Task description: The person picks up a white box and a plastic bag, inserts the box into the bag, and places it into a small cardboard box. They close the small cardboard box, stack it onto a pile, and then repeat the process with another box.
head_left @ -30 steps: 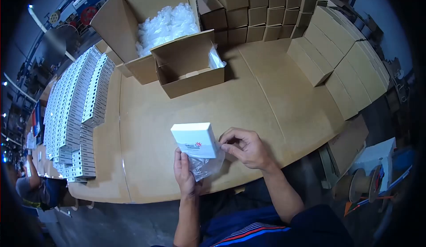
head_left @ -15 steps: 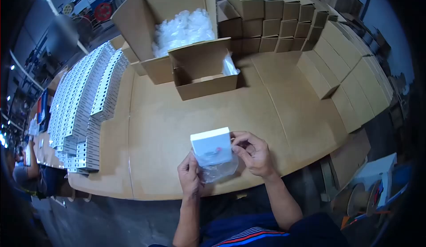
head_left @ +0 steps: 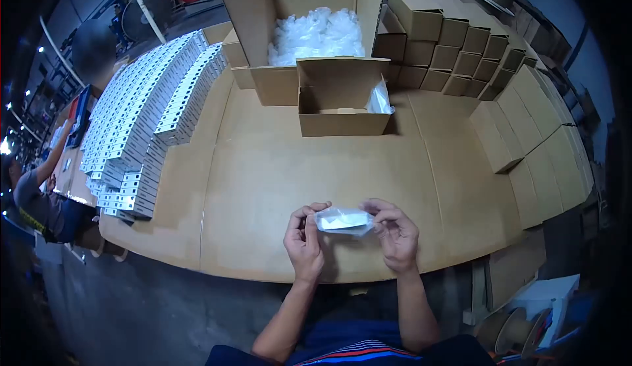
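Note:
A small white box [head_left: 342, 219] wrapped in a clear plastic bag is held above the near part of the cardboard-covered table [head_left: 316, 175]. My left hand [head_left: 305, 242] grips its left end between thumb and fingers. At the other end, my right hand [head_left: 397, 235] has its fingers bent around the edge of the bag. Beyond my hands stands an open brown carton [head_left: 345, 126], with a bagged white item [head_left: 379, 100] leaning inside its right end.
A larger carton [head_left: 275, 88] full of clear plastic bags [head_left: 317, 35] stands behind. White boxes [head_left: 148, 106] are stacked on the left. Brown cartons [head_left: 421, 27] line the back right, with more cartons [head_left: 550, 152] at the right edge. Another person [head_left: 43, 198] sits far left.
The white box has tipped from showing its broad face to showing a narrow side, now covered by the bag. Both hands have shifted to its ends. The view has turned left.

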A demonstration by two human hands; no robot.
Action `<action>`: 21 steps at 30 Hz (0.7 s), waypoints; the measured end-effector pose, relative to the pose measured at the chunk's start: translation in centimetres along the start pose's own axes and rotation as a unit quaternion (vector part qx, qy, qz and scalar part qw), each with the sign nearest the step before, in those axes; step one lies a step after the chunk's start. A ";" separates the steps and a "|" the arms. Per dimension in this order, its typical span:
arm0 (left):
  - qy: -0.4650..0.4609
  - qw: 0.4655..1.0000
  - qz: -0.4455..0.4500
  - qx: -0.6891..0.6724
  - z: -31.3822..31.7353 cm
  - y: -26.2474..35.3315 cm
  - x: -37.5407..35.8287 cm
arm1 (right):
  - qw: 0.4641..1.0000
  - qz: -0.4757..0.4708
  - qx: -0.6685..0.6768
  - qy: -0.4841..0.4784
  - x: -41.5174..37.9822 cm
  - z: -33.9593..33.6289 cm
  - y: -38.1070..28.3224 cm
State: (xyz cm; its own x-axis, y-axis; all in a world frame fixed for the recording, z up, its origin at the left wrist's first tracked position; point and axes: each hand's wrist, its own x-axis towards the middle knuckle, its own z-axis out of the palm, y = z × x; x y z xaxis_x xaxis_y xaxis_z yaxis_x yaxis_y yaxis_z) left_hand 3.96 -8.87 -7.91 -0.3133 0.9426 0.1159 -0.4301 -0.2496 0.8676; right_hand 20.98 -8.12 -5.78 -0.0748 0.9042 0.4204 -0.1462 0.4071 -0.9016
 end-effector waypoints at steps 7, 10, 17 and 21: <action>0.046 0.999 0.026 -0.008 1.3 0.0 0.5 | 0.990 0.036 0.131 0.025 0.0 2.5 -0.2; 0.065 0.998 0.017 -0.009 1.7 0.2 0.7 | 0.995 0.053 0.083 -0.016 -0.8 2.4 0.6; -0.099 0.994 0.031 0.047 0.7 1.6 0.9 | 0.991 0.117 0.056 0.039 -1.9 1.2 1.4; -0.227 0.962 -0.018 0.149 -1.2 1.7 0.7 | 0.993 0.070 0.094 -0.004 -1.0 0.5 0.3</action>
State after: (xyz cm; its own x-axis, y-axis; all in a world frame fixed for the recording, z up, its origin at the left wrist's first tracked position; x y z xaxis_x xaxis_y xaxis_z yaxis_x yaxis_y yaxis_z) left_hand 2.02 -8.92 -6.97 0.1277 0.9663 0.2233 -0.1506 -0.2036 0.9674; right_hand 20.50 -8.99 -6.43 -0.1153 0.9492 0.2929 -0.3145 0.2449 -0.9171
